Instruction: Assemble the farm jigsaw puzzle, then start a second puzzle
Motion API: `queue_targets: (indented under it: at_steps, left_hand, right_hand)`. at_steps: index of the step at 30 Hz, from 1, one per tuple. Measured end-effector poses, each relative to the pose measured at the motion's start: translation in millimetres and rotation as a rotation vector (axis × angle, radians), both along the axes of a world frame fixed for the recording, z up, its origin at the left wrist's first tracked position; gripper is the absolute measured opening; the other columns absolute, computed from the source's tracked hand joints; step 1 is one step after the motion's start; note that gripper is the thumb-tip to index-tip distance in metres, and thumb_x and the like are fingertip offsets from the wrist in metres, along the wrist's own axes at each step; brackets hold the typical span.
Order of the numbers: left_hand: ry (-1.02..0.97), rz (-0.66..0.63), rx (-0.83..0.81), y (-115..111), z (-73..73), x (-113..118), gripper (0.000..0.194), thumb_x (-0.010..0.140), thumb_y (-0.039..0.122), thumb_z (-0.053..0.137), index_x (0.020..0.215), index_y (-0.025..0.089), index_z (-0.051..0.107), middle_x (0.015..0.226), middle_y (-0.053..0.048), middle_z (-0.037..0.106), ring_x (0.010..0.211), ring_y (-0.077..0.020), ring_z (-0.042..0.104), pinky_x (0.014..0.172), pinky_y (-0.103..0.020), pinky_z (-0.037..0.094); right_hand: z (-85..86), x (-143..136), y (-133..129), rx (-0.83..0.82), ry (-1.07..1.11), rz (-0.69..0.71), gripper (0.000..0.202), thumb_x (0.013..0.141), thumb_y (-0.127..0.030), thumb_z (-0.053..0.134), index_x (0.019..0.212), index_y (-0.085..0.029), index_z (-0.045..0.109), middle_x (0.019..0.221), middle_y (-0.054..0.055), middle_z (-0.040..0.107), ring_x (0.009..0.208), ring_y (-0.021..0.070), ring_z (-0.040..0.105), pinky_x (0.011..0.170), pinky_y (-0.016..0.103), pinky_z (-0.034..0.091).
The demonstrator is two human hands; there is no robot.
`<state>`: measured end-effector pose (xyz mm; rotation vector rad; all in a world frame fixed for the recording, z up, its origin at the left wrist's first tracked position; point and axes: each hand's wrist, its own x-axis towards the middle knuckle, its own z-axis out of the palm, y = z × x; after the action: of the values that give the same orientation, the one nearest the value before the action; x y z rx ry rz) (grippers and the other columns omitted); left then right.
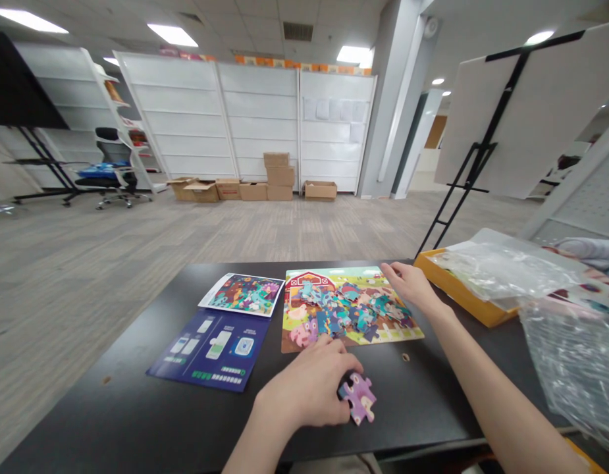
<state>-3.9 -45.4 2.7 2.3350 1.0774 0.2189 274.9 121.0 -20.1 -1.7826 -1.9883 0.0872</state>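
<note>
One left hand [317,380] is pinching a likely light, stiff puzzle piece [360,396], best edge-held; right hand [409,284] is resting, grip unclear.

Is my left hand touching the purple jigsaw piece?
Touching. The head view shows your left hand holding the purple jigsaw piece between thumb and fingers.

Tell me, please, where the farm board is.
In the head view, the farm board lies on the black table, under loose puzzle pieces, right of the blue leaflet.
</note>
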Motion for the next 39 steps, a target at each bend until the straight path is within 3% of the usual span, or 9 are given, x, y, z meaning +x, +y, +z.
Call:
queue_targets:
  at_steps: [3, 9, 14, 17, 21, 26, 33, 39]
  left_hand:
    - [0.037, -0.003, 0.011, 1, -5.9, 2, 0.039, 0.08, 0.031, 0.068, 0.119, 0.028, 0.071, 0.108, -0.008, 0.067, 0.107, -0.0294, 0.06, 0.091, -0.039, 0.053]
    - [-0.009, 0.078, 0.055, 4, -11.6, 3, 0.053, 0.08, 0.009, 0.055, 0.129, 0.028, 0.064, 0.125, -0.006, 0.068, 0.116, -0.0255, 0.061, 0.1, -0.037, 0.05]
    - [0.006, 0.09, 0.091, 9, -12.2, 3, 0.048, 0.084, 0.007, 0.053, 0.124, 0.03, 0.066, 0.121, -0.004, 0.072, 0.116, -0.0238, 0.064, 0.102, -0.036, 0.049]
    - [0.013, 0.112, 0.113, 11, -13.2, 3, 0.048, 0.084, 0.005, 0.051, 0.122, 0.029, 0.068, 0.119, -0.005, 0.074, 0.116, -0.0242, 0.065, 0.101, -0.037, 0.049]
    - [0.005, 0.11, 0.132, 12, -17.2, 4, 0.05, 0.083, 0.001, 0.047, 0.12, 0.028, 0.069, 0.117, -0.004, 0.075, 0.115, -0.0237, 0.066, 0.099, -0.037, 0.05]
    - [-0.012, 0.133, 0.153, 13, -15.4, 3, 0.043, 0.087, 0.005, 0.048, 0.118, 0.026, 0.07, 0.117, -0.004, 0.074, 0.113, -0.0235, 0.066, 0.098, -0.037, 0.05]
    - [-0.031, 0.184, 0.25, 16, -5.7, 4, 0.025, 0.099, 0.02, 0.047, 0.107, 0.025, 0.07, 0.105, -0.003, 0.074, 0.102, -0.0203, 0.067, 0.088, -0.031, 0.051]
    - [-0.033, 0.19, 0.306, 20, -10.1, 3, 0.02, 0.1, 0.022, 0.048, 0.104, 0.023, 0.068, 0.103, -0.003, 0.072, 0.099, -0.0202, 0.066, 0.086, -0.031, 0.051]
  right_hand:
    - [-0.1, -1, -1, -0.023, -0.005, 0.007, 0.052, 0.098, -0.056, 0.037, 0.083, -0.02, 0.072, 0.086, 0.009, 0.076, 0.079, 0.024, 0.067, 0.067, 0.03, 0.04]
    - [-0.3, -4, -3, -0.056, -0.022, -0.002, 0.047, 0.097, -0.053, 0.041, 0.088, -0.02, 0.074, 0.091, 0.01, 0.077, 0.084, 0.0256, 0.069, 0.071, 0.03, 0.043]
    - [-0.1, 2, 1, -0.049, -0.001, 0.036, 0.042, 0.095, -0.05, 0.046, 0.087, -0.02, 0.075, 0.091, 0.009, 0.078, 0.086, 0.0257, 0.069, 0.074, 0.03, 0.046]
    - [2.7, 10, 2, -0.09, 0.033, 0.121, 0.043, 0.095, -0.051, 0.046, 0.086, -0.02, 0.075, 0.087, 0.007, 0.077, 0.083, 0.0244, 0.068, 0.074, 0.03, 0.047]
    - [10.0, 23, -4, -0.299, 0.098, 0.298, 0.046, 0.09, -0.059, 0.053, 0.096, -0.019, 0.076, 0.092, 0.006, 0.078, 0.085, 0.0231, 0.068, 0.074, 0.029, 0.049]
    - [14.8, 24, -12, -0.452, 0.046, 0.324, 0.046, 0.078, -0.062, 0.068, 0.094, -0.02, 0.077, 0.093, 0.007, 0.077, 0.085, 0.0241, 0.068, 0.071, 0.029, 0.05]
    - [9.7, 11, -12, -0.393, -0.067, 0.309, 0.039, 0.074, -0.055, 0.073, 0.091, -0.02, 0.075, 0.089, 0.006, 0.076, 0.079, 0.0232, 0.067, 0.067, 0.029, 0.046]
    - [5.7, 7, -8, -0.313, 0.089, 0.383, 0.042, 0.069, -0.054, 0.078, 0.092, -0.019, 0.073, 0.082, 0.005, 0.071, 0.077, 0.0216, 0.063, 0.068, 0.03, 0.046]
